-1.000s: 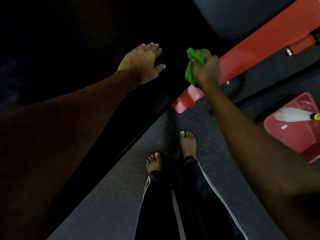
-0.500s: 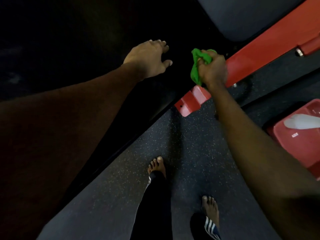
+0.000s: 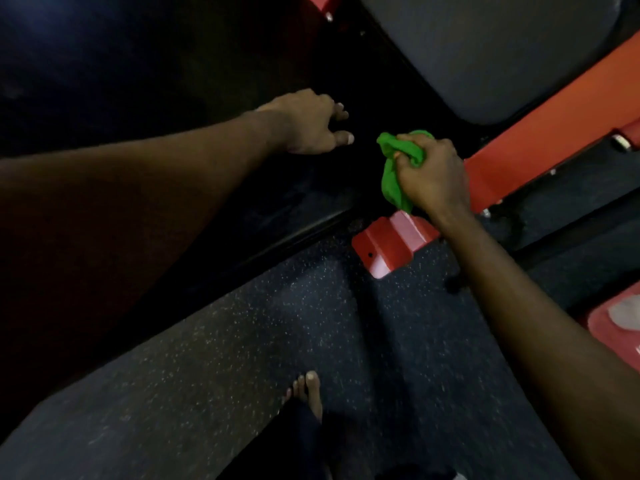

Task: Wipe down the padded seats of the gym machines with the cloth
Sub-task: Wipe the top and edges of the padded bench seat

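Note:
A bunched green cloth (image 3: 393,174) is gripped in my right hand (image 3: 431,174), just off the near end of a long black padded bench (image 3: 173,81) that fills the upper left. My left hand (image 3: 311,124) lies palm down on that black pad with the fingers spread, a little left of the cloth. A second grey-black padded seat (image 3: 485,53) sits at the upper right above a red steel frame beam (image 3: 540,140). Whether the cloth touches the pad cannot be told.
A red frame foot (image 3: 391,245) rests on the speckled rubber floor (image 3: 311,323) below my right hand. A red basket (image 3: 614,323) with a pale bottle in it sits at the right edge. My bare foot (image 3: 308,393) stands on the floor near the bottom.
Both hands have dropped lower in view and shifted slightly as I stepped forward. One foot has left the view. The grip on the cloth is unchanged.

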{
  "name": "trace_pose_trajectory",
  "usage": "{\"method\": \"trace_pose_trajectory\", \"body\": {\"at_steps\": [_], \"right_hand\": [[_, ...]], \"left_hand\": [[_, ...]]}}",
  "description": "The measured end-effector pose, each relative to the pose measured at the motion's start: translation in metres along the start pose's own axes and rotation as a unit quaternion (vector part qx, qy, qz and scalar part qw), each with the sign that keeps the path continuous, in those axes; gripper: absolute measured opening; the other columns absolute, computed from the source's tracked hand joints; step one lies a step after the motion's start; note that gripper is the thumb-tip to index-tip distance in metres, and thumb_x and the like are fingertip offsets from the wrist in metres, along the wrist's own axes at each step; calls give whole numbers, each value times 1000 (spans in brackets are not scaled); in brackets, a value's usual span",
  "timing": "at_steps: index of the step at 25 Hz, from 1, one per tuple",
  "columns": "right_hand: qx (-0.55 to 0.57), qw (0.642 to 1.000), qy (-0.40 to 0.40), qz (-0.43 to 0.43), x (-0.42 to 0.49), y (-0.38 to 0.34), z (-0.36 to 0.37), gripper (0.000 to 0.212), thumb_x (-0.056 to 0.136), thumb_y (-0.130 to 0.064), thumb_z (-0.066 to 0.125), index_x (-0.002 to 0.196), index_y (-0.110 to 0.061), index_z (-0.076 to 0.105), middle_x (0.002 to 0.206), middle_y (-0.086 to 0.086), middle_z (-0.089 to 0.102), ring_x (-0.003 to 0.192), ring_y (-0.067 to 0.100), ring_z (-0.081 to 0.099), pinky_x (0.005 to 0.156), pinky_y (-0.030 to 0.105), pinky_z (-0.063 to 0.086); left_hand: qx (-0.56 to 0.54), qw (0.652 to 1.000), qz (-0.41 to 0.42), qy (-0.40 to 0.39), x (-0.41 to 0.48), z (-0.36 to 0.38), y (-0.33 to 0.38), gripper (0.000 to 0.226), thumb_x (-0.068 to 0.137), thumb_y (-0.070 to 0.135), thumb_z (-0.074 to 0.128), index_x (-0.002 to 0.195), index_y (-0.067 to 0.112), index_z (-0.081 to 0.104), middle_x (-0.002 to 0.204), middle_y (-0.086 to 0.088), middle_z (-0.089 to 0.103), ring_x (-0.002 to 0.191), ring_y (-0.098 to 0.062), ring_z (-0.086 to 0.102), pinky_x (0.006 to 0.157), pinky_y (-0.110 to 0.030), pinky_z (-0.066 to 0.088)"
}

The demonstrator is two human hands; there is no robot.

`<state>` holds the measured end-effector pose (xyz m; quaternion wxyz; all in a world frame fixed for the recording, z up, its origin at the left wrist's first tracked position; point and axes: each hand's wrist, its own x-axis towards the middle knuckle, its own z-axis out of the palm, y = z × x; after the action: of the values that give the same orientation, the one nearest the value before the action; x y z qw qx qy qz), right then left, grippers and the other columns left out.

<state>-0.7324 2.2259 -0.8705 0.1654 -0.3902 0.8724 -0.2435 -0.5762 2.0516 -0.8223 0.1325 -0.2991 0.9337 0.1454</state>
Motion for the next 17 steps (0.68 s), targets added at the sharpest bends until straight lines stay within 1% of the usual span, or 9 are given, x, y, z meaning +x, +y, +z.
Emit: {"method": "trace_pose_trajectory", "body": {"at_steps": [2, 5, 8, 11, 13, 14, 15, 17], "right_hand": [[-2, 1000, 6, -1, 11, 2, 0, 43, 89, -41, 56, 131, -38, 62, 128, 8, 64, 118, 32, 61, 98, 40, 48], [18, 1000, 12, -4, 9, -5, 2, 42, 88, -40, 57, 130, -39, 63, 128, 8, 65, 116, 34, 62, 98, 42, 49], [43, 997, 16, -63, -23, -13, 3, 39, 91, -39, 58, 130, -44, 62, 129, 3, 59, 116, 32, 61, 98, 42, 49], [86, 984, 41, -153, -52, -11, 11, 39, 91, -41, 60, 129, -49, 60, 130, -7, 55, 113, 25, 61, 95, 42, 51], [96, 977, 68, -180, -50, 2, 14, 39, 91, -44, 60, 129, -50, 59, 130, -8, 55, 112, 22, 61, 92, 41, 52], [94, 977, 82, -176, -41, 14, 16, 39, 91, -43, 60, 129, -48, 60, 129, -7, 55, 112, 23, 61, 91, 41, 53], [92, 979, 96, -154, -29, 27, 18, 39, 91, -42, 60, 130, -45, 61, 129, -3, 56, 112, 25, 62, 91, 42, 53], [101, 986, 114, -75, -10, 45, 20, 38, 93, -39, 60, 131, -40, 63, 129, 4, 56, 113, 33, 62, 92, 41, 51]], "left_hand": [[5, 1000, 1, 8, 2, 1, 0, 69, 92, 64, 49, 149, 26, 44, 157, 5, 40, 141, -26, 41, 117, -42, 34], [24, 1000, -6, 19, 2, 1, -3, 67, 91, 65, 51, 147, 28, 48, 153, 4, 46, 138, -25, 45, 115, -41, 37], [36, 999, -9, 32, 0, 1, 0, 66, 89, 66, 52, 144, 29, 51, 151, 5, 49, 137, -24, 48, 114, -40, 39], [59, 997, 0, 57, -7, -2, 5, 58, 96, 58, 50, 145, 27, 51, 150, 3, 50, 138, -24, 46, 115, -39, 38], [66, 996, 1, 62, -19, -9, 9, 55, 99, 54, 47, 145, 24, 51, 152, 0, 48, 139, -25, 45, 116, -40, 35], [69, 996, -9, 52, -28, -13, 11, 57, 99, 55, 45, 147, 24, 49, 154, 0, 45, 141, -25, 43, 118, -40, 33], [69, 997, -25, 31, -39, -16, 14, 63, 98, 60, 43, 149, 23, 45, 156, 1, 41, 143, -24, 39, 119, -40, 30], [58, 996, -66, -33, -65, -22, 25, 87, 88, 77, 42, 156, 22, 32, 163, 2, 27, 149, -20, 28, 123, -38, 21]]}}
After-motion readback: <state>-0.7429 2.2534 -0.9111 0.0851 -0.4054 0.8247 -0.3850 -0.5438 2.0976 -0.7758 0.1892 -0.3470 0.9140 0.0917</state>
